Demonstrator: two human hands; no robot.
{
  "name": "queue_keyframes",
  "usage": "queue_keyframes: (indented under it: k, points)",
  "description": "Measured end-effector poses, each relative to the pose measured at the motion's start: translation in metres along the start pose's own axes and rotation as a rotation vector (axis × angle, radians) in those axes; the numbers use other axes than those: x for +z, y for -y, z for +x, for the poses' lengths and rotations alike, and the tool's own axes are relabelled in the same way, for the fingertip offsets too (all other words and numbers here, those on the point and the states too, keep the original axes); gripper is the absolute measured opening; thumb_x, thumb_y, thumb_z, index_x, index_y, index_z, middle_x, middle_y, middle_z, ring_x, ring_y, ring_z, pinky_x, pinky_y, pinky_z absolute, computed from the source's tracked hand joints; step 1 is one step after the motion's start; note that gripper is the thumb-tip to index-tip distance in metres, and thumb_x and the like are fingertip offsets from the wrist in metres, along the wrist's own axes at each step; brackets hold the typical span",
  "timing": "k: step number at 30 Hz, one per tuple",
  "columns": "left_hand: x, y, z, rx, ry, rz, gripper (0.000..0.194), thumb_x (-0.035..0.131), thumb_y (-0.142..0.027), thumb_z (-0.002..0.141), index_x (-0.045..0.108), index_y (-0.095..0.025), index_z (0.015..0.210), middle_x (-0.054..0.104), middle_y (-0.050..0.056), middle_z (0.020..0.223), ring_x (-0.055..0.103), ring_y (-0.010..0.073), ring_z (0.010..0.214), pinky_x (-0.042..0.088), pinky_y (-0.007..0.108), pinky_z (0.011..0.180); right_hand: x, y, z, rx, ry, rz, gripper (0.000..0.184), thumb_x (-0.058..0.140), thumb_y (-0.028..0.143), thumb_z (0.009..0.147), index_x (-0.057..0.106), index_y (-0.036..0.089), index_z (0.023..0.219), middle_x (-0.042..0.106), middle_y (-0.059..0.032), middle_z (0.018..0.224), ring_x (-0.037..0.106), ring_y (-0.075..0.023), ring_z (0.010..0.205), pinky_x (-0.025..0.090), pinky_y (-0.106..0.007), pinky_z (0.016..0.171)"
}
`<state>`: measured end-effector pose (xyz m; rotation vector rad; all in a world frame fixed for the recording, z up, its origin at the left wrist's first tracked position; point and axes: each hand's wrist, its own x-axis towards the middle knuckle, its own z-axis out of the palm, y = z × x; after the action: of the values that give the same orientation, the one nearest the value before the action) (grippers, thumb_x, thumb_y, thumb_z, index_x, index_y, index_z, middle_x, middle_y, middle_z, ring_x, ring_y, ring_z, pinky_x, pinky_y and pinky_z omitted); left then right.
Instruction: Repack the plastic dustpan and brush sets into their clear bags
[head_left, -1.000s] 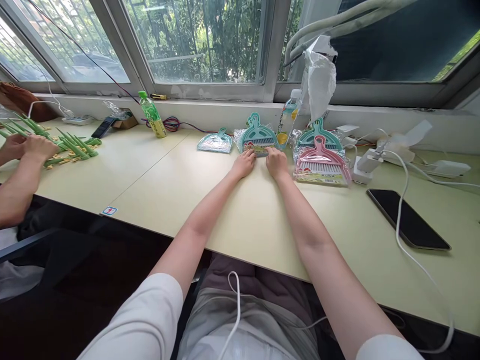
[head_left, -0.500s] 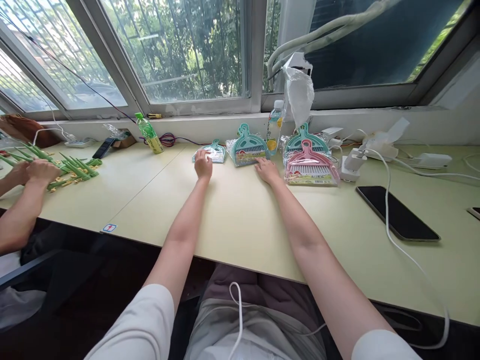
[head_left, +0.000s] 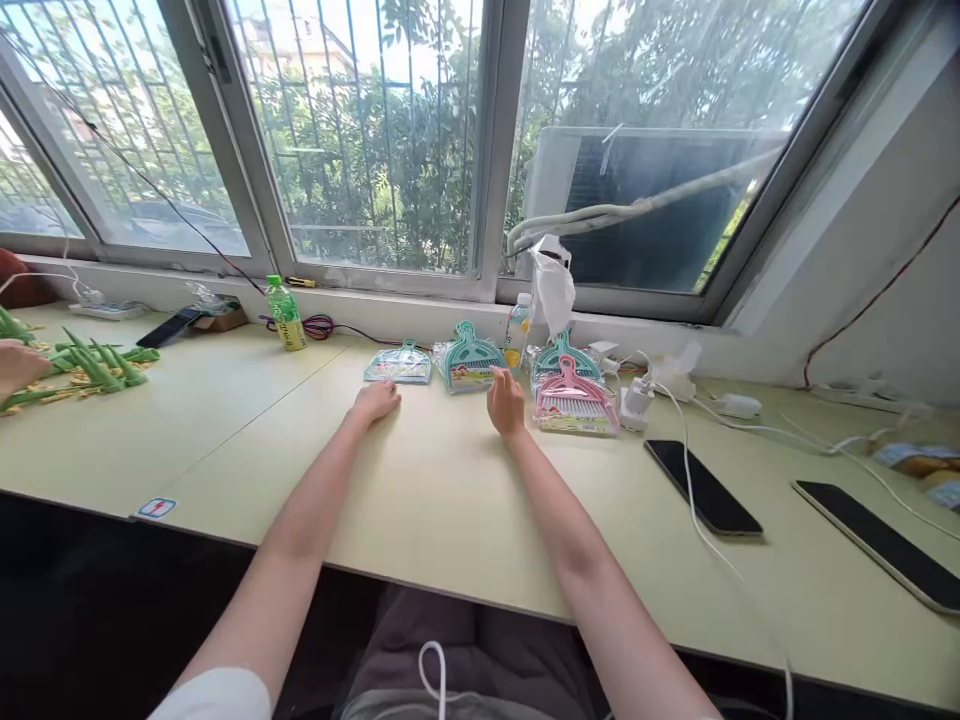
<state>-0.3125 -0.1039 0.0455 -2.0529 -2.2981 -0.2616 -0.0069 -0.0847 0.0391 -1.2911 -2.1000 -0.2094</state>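
My left hand (head_left: pixel 377 401) lies on the table, palm down, just in front of a flat green dustpan-and-brush set (head_left: pixel 400 364) in clear wrap. Its fingers are loosely bent and nothing shows in them. My right hand (head_left: pixel 507 402) is at the front right of a second wrapped green dustpan-and-brush set (head_left: pixel 468 362), its fingers partly curled with the index finger stretched out; whether it touches the wrap I cannot tell. Right of that hand, a pink dustpan-and-brush set (head_left: pixel 576 405) leans in front of another green dustpan-and-brush set (head_left: pixel 562 355).
Behind the sets stands a drink bottle (head_left: pixel 517 325); a green bottle (head_left: pixel 286 315) is further left. Two phones (head_left: pixel 705 488) and a charger (head_left: pixel 636 403) with white cables lie right. At far left, another person's hand (head_left: pixel 21 367) is by green stalks (head_left: pixel 101 362).
The view has tilted up and turned right. My left hand has drawn back from the left green set onto the table. My right hand has lifted and its fingers have curled.
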Motion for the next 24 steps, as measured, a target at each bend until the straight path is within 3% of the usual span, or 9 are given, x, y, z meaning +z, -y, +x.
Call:
queue_keyframes:
  k: [5,10,12,13,14,15,17,20,24]
  points:
    - [-0.006,0.001,-0.059,0.041,-0.053,0.052,0.037,0.032,-0.029,0.093,0.064,-0.017,0.107,0.068,0.016,0.114,0.063,0.0278,0.112,0.049,0.040,0.099,-0.016,0.031,-0.031,-0.302,0.215,-0.023,0.050,0.030,0.011,0.096,0.050,0.023,0.141,0.059,-0.0101,0.134,0.062,-0.0245,0.110,0.047,-0.036,0.097]
    - [-0.021,0.006,-0.144,0.190,-0.094,0.033,0.034,0.034,-0.035,0.092,0.067,-0.026,0.089,0.071,0.008,0.091,0.068,0.0257,0.088,0.055,0.040,0.083,-0.025,0.043,-0.049,-0.326,0.208,0.014,0.048,0.031,0.013,0.097,0.051,0.024,0.139,0.059,-0.0093,0.135,0.065,-0.0237,0.102,0.052,-0.036,0.090]
    - [-0.027,0.020,-0.172,0.095,-0.212,0.048,0.041,0.030,-0.040,0.094,0.068,-0.030,0.086,0.071,0.006,0.086,0.067,0.0252,0.088,0.055,0.042,0.087,-0.025,0.047,-0.050,-0.337,0.192,0.038,0.044,0.035,0.016,0.098,0.053,0.026,0.138,0.060,-0.0087,0.134,0.067,-0.0228,0.102,0.053,-0.035,0.089]
    - [-0.030,0.029,-0.181,0.023,-0.320,0.052,0.040,0.030,-0.041,0.094,0.069,-0.031,0.091,0.072,0.007,0.096,0.066,0.0261,0.099,0.054,0.042,0.091,-0.026,0.049,-0.050,-0.352,0.189,0.057,0.042,0.037,0.020,0.100,0.053,0.026,0.138,0.060,-0.0088,0.134,0.067,-0.0227,0.105,0.053,-0.034,0.090]
    - [-0.032,0.039,-0.187,-0.092,-0.435,0.031,0.041,0.029,-0.041,0.094,0.068,-0.032,0.101,0.071,0.007,0.111,0.063,0.0271,0.111,0.054,0.043,0.094,-0.026,0.053,-0.050,-0.372,0.194,0.085,0.041,0.040,0.024,0.101,0.052,0.027,0.139,0.061,-0.0090,0.135,0.066,-0.0227,0.109,0.052,-0.035,0.092]
    - [-0.033,0.049,-0.188,-0.195,-0.472,-0.002,0.042,0.030,-0.042,0.093,0.066,-0.030,0.110,0.067,0.009,0.122,0.059,0.0282,0.120,0.052,0.045,0.098,-0.027,0.056,-0.051,-0.389,0.210,0.125,0.041,0.043,0.029,0.101,0.051,0.028,0.141,0.062,-0.0090,0.135,0.065,-0.0226,0.112,0.052,-0.035,0.095]
    - [-0.032,0.063,-0.182,-0.321,-0.353,-0.104,0.047,0.033,-0.045,0.092,0.063,-0.023,0.121,0.062,0.014,0.133,0.054,0.0312,0.129,0.049,0.049,0.104,-0.029,0.065,-0.055,-0.396,0.289,0.227,0.044,0.045,0.038,0.102,0.048,0.030,0.145,0.065,-0.0079,0.132,0.065,-0.0219,0.116,0.051,-0.034,0.097]
    - [-0.021,0.063,-0.162,-0.276,-0.108,-0.287,0.048,0.036,-0.050,0.089,0.063,-0.019,0.114,0.063,0.014,0.132,0.053,0.0335,0.130,0.042,0.054,0.109,-0.031,0.076,-0.067,-0.323,0.432,0.335,0.044,0.042,0.044,0.103,0.052,0.031,0.144,0.072,-0.0065,0.123,0.069,-0.0228,0.108,0.051,-0.032,0.091]
    - [-0.018,0.023,-0.131,-0.159,-0.033,-0.668,0.057,0.063,-0.068,0.065,0.059,-0.020,0.095,0.071,0.010,0.107,0.066,0.0319,0.105,0.051,0.043,0.092,-0.031,0.079,-0.082,-0.170,0.423,0.453,0.042,0.049,0.043,0.100,0.058,0.030,0.139,0.075,-0.0051,0.113,0.071,-0.0234,0.102,0.050,-0.030,0.087]
